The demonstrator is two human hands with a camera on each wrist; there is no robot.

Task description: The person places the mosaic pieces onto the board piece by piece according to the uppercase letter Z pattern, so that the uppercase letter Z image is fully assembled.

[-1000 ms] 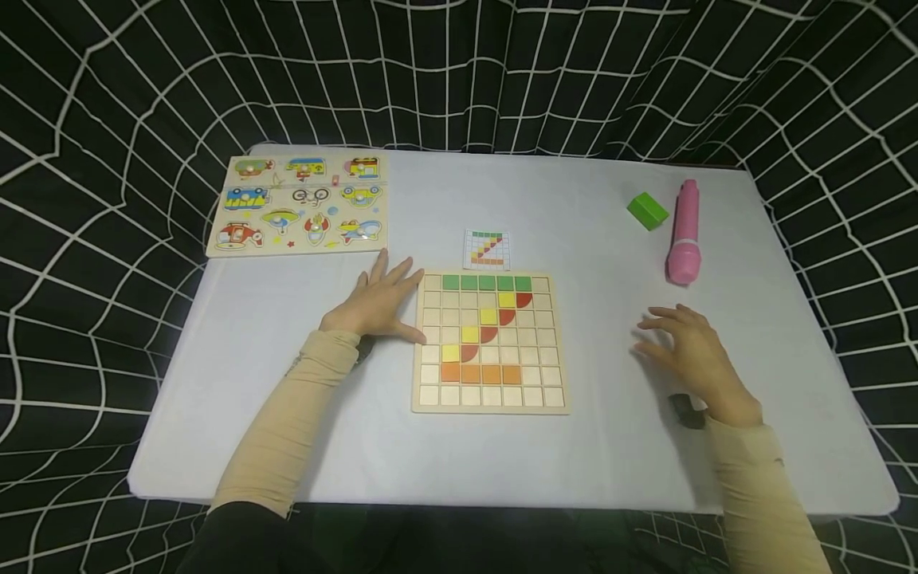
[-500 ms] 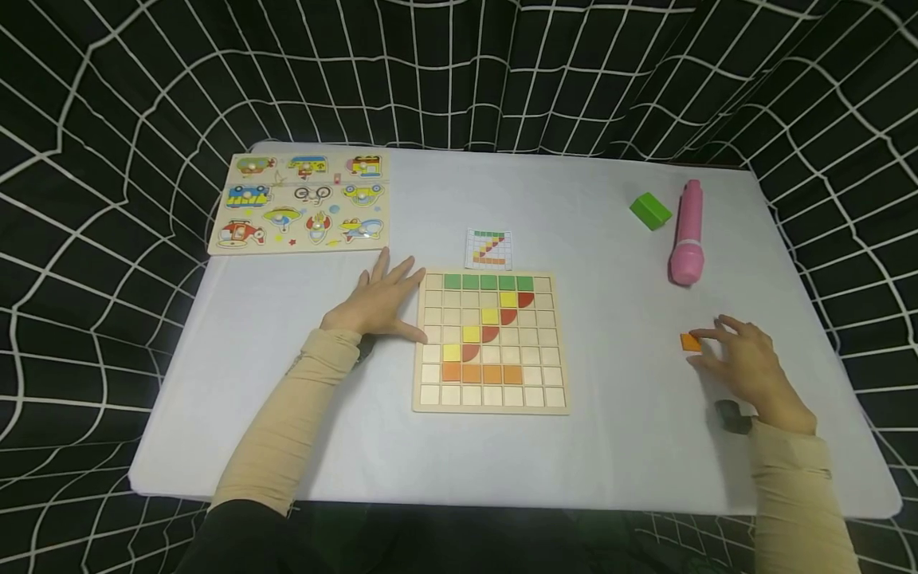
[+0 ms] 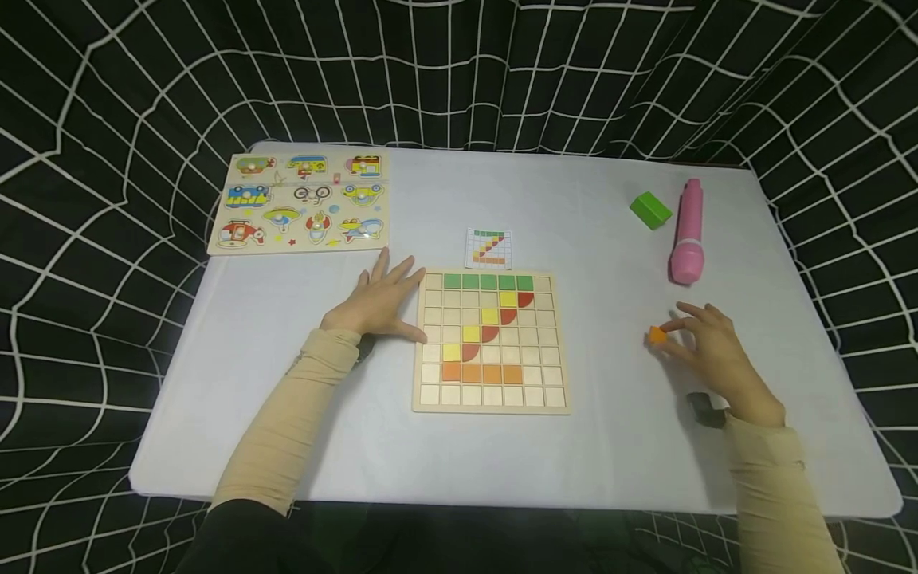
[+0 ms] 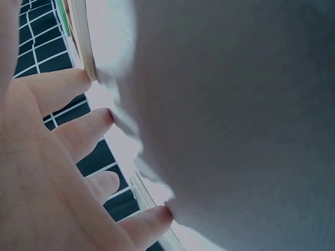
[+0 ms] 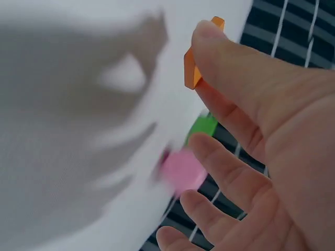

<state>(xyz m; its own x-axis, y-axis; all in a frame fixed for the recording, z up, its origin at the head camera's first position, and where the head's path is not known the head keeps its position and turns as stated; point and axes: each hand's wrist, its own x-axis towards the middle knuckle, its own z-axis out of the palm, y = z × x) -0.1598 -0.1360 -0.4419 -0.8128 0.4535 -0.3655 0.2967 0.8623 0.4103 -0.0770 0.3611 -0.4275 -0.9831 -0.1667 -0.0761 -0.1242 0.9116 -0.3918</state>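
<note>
Between thumb and index finger, my right hand point(image 3: 717, 351) pinches an orange square tile point(image 3: 657, 336), right of the board. In the right wrist view the orange tile point(image 5: 190, 69) stands edge-on over the table. My left hand point(image 3: 373, 303) lies with fingers spread, its index finger and thumb at the left edge of the wooden grid board point(image 3: 490, 405). On the board are a row of green tiles point(image 3: 488, 282), a diagonal of yellow squares point(image 3: 470, 334) with red quarter-round tiles point(image 3: 490, 334), and a lower row of orange tiles point(image 3: 482, 373).
A small pattern card point(image 3: 489, 249) lies just beyond the board. A vehicle puzzle board point(image 3: 301, 203) sits at the back left. At the back right are a green block point(image 3: 651, 210) and a pink microphone-shaped toy point(image 3: 688, 235). Netting over dark cloth point(image 3: 459, 80) surrounds the table.
My right hand went right, picked up the orange tile, and has come back leftward with it. My left hand has stayed at the board's edge.
</note>
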